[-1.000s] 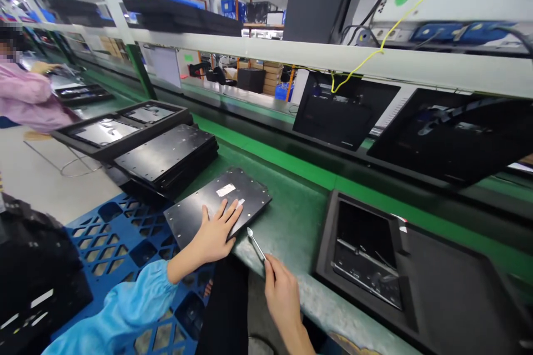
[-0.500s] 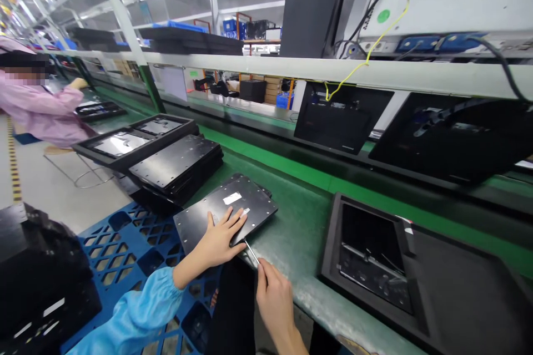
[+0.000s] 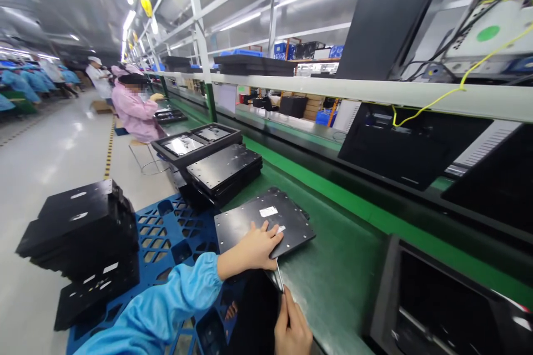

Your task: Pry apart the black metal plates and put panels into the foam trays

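A flat black metal panel with white labels and screw holes along its edges lies on the green bench, over another dark piece that peeks out behind it. My left hand rests flat on the panel near its front corner, fingers spread. In my right hand is a thin silver metal tool, pinched between thumb and fingers. Its tip meets the panel's near edge beside my left thumb; whether it goes under the edge I cannot tell.
Behind on the bench are a stack of black panels and a foam tray. Another foam tray sits at right. More black units are piled on a blue pallet. A person in pink sits farther along.
The camera has turned left, so everything sits farther right in view. My left hand still presses the panel, and the tool stays at its near edge, now held more upright in view.
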Available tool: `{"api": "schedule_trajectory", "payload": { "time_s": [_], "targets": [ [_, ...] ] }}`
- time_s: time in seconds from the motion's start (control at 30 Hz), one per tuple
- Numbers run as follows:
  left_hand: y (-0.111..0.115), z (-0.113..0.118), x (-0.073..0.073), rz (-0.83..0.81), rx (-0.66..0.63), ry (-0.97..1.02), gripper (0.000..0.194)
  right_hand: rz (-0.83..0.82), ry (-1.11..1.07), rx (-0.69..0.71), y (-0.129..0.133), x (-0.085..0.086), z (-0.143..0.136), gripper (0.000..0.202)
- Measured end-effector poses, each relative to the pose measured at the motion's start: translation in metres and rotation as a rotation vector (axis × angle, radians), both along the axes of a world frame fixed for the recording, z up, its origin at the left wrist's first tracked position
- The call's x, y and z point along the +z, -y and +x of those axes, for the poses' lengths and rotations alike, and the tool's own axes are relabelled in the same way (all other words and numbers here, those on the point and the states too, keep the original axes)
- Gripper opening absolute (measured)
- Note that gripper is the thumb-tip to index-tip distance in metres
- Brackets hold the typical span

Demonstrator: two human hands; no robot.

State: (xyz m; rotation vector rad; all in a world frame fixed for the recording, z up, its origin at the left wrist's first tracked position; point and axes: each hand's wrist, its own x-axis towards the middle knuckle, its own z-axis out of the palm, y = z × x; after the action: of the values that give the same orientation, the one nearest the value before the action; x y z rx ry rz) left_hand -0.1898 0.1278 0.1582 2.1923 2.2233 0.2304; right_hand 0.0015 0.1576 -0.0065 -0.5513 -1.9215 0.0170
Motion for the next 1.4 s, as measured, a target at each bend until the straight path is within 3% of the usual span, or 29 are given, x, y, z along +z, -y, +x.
{"api": "schedule_trajectory", "payload": {
  "time_s": [0.17,0.43,0.53,0.63,0.7,0.87,0.97,1.03,1.17,1.4],
  "targets": [
    [-0.008,-0.002,0.005,-0.013,-0.037,-0.096,0.083,-0.102,-0.084,-0.025,0.007,-0.005,-0.017,0.033],
    [-0.003,-0.026,0.021,-0.062,-0.085,-0.078,0.077,0.018,-0.169,0.010,0.007,0.028,-0.025,0.033],
    [-0.003,-0.027,0.020,-0.062,-0.077,-0.083,0.075,0.001,-0.152,-0.001,0.007,0.020,-0.026,0.034],
    [-0.001,-0.016,0.018,-0.074,-0.074,-0.106,0.073,-0.075,-0.090,-0.058,0.008,0.006,-0.024,0.037],
    [0.003,-0.006,0.019,-0.076,-0.079,-0.113,0.064,-0.123,-0.047,-0.096,0.011,0.006,-0.019,0.043],
    [0.014,0.005,0.017,-0.050,-0.081,-0.087,0.046,-0.168,0.076,-0.129,0.028,0.044,-0.005,0.057],
    [0.016,0.005,0.009,-0.038,-0.041,-0.043,0.061,-0.228,0.185,-0.154,0.032,0.066,0.001,0.059],
    [0.016,0.007,0.002,-0.044,-0.007,-0.048,0.072,-0.255,0.222,-0.163,0.032,0.072,0.003,0.058],
    [0.015,0.011,-0.006,-0.040,0.006,-0.116,0.065,-0.241,0.200,-0.163,0.030,0.066,0.002,0.056],
    [0.011,0.010,0.003,-0.039,-0.009,-0.160,0.062,-0.172,0.066,-0.119,0.027,0.048,-0.005,0.050]
  ]
}}
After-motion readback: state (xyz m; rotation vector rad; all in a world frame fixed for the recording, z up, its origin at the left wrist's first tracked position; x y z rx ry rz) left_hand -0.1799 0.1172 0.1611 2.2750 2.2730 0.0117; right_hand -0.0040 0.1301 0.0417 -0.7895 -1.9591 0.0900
